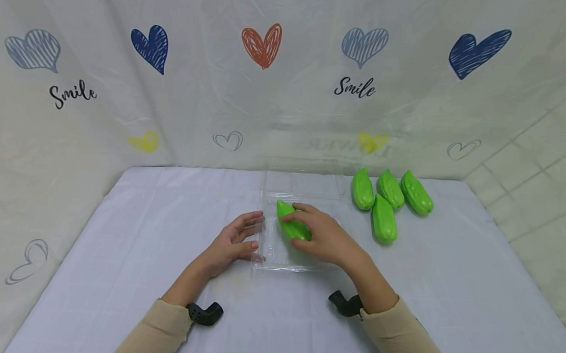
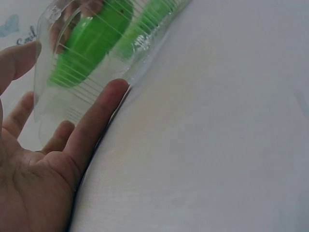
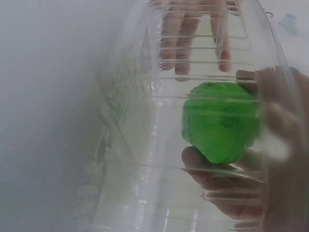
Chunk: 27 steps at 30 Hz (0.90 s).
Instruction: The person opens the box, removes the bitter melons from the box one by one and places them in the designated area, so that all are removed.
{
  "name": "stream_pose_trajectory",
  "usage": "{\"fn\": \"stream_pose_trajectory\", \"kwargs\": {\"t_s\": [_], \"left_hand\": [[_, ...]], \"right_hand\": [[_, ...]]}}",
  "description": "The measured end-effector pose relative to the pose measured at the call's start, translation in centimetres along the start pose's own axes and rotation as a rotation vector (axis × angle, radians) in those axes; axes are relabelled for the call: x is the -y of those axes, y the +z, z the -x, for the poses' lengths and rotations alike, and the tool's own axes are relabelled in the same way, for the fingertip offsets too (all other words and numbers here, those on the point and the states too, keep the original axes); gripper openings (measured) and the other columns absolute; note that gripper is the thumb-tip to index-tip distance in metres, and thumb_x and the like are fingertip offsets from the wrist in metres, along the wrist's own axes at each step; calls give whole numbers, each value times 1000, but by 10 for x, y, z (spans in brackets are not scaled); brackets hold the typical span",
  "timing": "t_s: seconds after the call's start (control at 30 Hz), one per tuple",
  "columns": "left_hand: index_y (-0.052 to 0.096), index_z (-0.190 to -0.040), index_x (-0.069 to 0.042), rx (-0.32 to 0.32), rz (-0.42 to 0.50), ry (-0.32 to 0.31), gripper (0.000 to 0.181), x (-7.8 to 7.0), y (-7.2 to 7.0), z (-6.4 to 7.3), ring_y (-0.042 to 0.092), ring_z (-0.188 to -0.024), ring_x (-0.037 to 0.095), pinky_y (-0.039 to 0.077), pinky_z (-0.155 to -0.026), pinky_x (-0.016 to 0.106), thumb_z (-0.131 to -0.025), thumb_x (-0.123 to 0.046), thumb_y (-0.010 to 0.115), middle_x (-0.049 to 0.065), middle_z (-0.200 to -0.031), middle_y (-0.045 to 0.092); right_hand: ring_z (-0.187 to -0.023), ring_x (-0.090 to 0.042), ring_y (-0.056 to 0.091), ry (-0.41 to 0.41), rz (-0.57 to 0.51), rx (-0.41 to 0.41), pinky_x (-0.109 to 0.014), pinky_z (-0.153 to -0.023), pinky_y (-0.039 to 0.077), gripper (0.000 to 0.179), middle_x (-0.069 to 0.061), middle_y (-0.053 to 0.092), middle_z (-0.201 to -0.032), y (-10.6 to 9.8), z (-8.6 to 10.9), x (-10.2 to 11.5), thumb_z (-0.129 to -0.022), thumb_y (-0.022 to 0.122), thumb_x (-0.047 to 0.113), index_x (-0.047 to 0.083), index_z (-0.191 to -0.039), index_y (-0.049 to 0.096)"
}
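A clear plastic clamshell box (image 1: 287,267) lies on the table with its lid (image 1: 307,183) folded back toward the wall. Inside it is a shiny green toy vegetable (image 1: 292,227), ridged and pointed at one end. My right hand (image 1: 325,237) grips this piece, thumb on the near side and fingers on the far side; the right wrist view shows it end-on through the clear wall (image 3: 222,121). At the box's left wall, my left hand (image 1: 229,247) rests with fairly straight, spread fingers, the fingertips (image 2: 116,89) right at the plastic.
Several more green toy vegetables (image 1: 384,219) lie in a group to the right of the box. A white cloth covers the table (image 1: 171,218). Behind it hangs a pale curtain (image 1: 199,96) printed with hearts and "Smile".
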<state>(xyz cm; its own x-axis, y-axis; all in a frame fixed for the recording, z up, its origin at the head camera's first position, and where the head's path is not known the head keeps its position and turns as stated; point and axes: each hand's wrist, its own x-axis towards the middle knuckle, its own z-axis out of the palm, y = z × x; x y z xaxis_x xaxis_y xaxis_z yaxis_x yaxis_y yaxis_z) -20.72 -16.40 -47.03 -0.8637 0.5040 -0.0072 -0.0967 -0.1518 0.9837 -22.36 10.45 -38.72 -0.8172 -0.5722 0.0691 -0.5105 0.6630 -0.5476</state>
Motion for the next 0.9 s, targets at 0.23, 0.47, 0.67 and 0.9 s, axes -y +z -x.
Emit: {"fn": "stream_pose_trajectory", "kwargs": {"t_s": [0.23,0.47,0.67,0.9], "left_hand": [[25,-157,-14,1,7,-8,71,1,1,1,22,-150,31,56,-90,51,-96,0,59,9,-163,21],[26,-157,-15,0,0,-2,70,1,2,-2,24,-150,29,55,-90,52,-97,0,58,7,-163,22],[26,-157,-15,-9,-13,-5,70,3,3,-3,24,-150,29,56,-90,50,-97,-1,59,8,-163,22],[26,-157,-16,-16,-26,-14,70,0,1,-1,24,-150,29,56,-91,50,-97,-2,59,7,-163,22]], "right_hand": [[-137,-34,47,-5,-15,-21,-55,-105,44,42,-10,46,-152,-6,4,-3,-85,73,21,25,-126,67],[-138,-35,45,5,-27,-40,-56,-106,42,42,-10,44,-153,-17,7,-8,-85,73,22,24,-126,66],[-139,-37,44,2,-37,-65,-56,-104,44,44,-11,43,-154,-27,11,-11,-86,73,21,23,-129,64],[-139,-37,43,-7,-58,-92,-55,-102,45,45,-12,42,-155,-34,12,-10,-86,74,19,21,-130,64]]}}
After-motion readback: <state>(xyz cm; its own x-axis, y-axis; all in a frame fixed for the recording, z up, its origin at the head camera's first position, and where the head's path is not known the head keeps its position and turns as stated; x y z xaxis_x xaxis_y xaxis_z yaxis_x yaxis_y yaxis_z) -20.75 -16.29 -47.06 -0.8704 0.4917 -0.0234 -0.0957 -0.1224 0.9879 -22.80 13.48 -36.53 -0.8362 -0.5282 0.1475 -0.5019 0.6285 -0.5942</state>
